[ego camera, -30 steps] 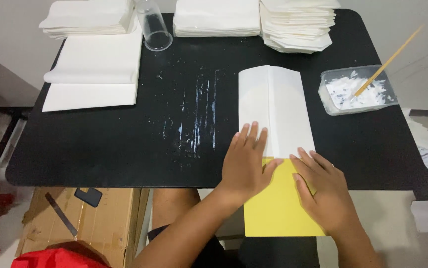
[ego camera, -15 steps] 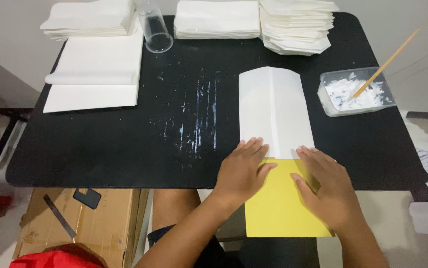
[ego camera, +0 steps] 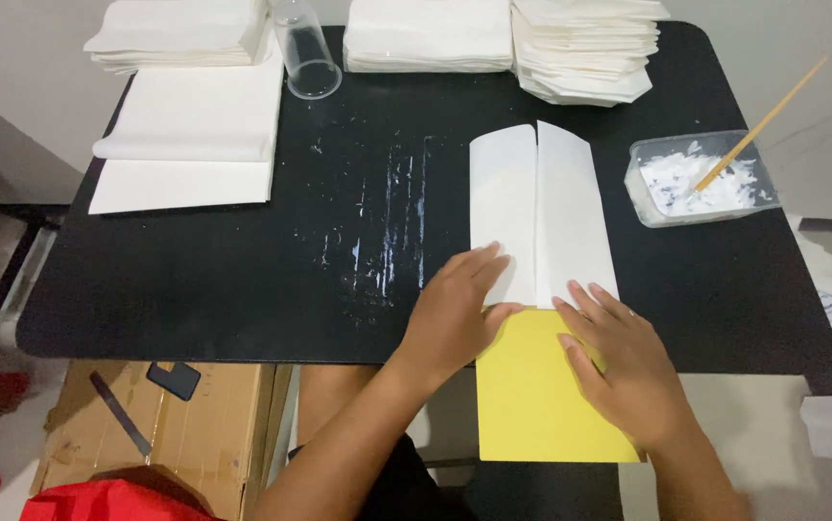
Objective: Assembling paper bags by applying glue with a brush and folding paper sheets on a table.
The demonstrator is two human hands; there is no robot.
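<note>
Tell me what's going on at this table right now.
A person is pressing both bare hands on a white folded sheet that lies over a yellow sheet at the near edge of a black table. The left hand lies flat on the white sheet's lower left part; the right hand rests where white meets yellow. White smears streak the tabletop beside them. A clear tub of white paste with a wooden stick sits to the right; stacks of white paper line the far edge.

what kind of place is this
Likely a small paper-craft or packaging workstation: stacks of folded white paper on a black table, a tub of white paste with a stick, cardboard boxes underneath.
</note>
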